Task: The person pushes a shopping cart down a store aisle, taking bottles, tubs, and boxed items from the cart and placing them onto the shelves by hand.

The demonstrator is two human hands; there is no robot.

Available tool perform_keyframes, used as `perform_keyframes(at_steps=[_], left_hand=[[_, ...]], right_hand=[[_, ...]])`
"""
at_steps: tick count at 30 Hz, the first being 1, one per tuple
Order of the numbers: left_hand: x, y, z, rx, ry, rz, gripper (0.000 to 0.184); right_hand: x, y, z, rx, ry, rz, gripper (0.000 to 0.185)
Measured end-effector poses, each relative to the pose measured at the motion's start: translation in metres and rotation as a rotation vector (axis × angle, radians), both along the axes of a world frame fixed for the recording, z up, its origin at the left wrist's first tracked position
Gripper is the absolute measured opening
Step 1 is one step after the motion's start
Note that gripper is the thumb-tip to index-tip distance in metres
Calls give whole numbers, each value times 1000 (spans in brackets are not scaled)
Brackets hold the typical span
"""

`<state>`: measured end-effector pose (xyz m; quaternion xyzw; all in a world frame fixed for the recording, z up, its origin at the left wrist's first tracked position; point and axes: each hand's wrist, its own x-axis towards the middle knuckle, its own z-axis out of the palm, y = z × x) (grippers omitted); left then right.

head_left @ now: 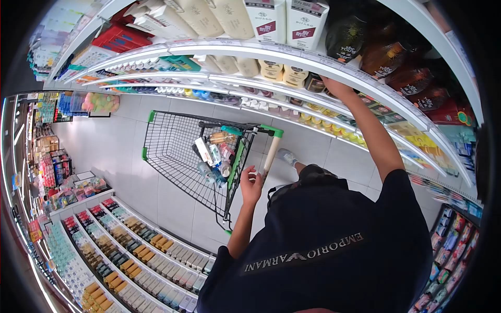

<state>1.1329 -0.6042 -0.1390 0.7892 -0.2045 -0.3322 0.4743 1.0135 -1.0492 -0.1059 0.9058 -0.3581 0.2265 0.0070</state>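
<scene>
My right hand (338, 88) reaches into a middle shelf. The fingers are partly hidden under the upper shelf's edge, beside a dark package (314, 83). Cream bottles with dark labels (295, 76) stand just left of it. My left hand (251, 185) hovers near the handle (271, 154) of a shopping cart, fingers loosely curled and apart, with nothing visible in them. Inside the wire cart (172, 151) lie several goods, among them a white bottle or box (203, 150) and a bluish bottle (205, 169).
Dark pump bottles (383, 57) and white cartons (307, 25) fill the top shelf (245, 48). A low tiered display (141, 245) of small bottles runs along the lower left. Grey tiled floor (125, 146) surrounds the cart. More goods (449, 255) hang at the right.
</scene>
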Motion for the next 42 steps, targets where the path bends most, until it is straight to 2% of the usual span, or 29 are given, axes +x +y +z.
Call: perform_keyframes(at_steps=[5,7,9,11,13,15,16,17,18,19,22,24,27,28,30,31,33,37,42], left_hand=[[-3,22,-6,45,-31,15,31],[-2,34,-12,69,-64,7,30],[-3,47,-24,115,-315,-73,31],[-6,57,-32,114,-407,-135,32],[-9,67,-36,114,-505,-192,35],[-15,74,-37,192,-179,-158,37],[-17,77,-32,264,-62,-178,40],[-18,79,-29,261,-71,-151,40],[-20,80,-26,392,-86,-257,42],[-21,82,-24,527,-97,-362,43],[-23,82,-21,608,-74,-330,44],[-26,80,-15,703,-80,-326,40],[-30,89,-14,812,-136,-288,35],[-30,95,-15,890,-132,-282,29],[-31,109,-16,935,-129,-228,27],[-32,116,-13,979,-116,-213,25],[-32,122,-10,986,-133,-154,24],[-26,115,-14,1072,-93,-124,26],[-10,113,-20,1115,-241,-14,24]], right_hand=[[-2,-18,-26,2,26,-10,29],[0,-14,-19,51,36,-20,31],[0,-9,-9,98,48,-27,32],[-3,3,5,168,60,-11,40],[-10,16,13,99,126,-23,43],[-16,36,29,-63,188,9,48],[-13,55,33,241,263,-187,47],[-21,66,22,152,150,-74,45],[-22,82,18,184,180,-57,42],[-23,97,6,371,193,-39,43],[-6,146,-12,679,222,260,47],[12,171,-36,553,142,553,49],[52,198,-41,566,195,639,47],[62,204,-54,554,182,674,47],[76,210,-81,759,148,650,34],[76,213,-86,755,140,682,34],[78,216,-95,756,237,627,23],[88,220,-96,719,249,660,20],[130,217,-94,769,303,711,19]])
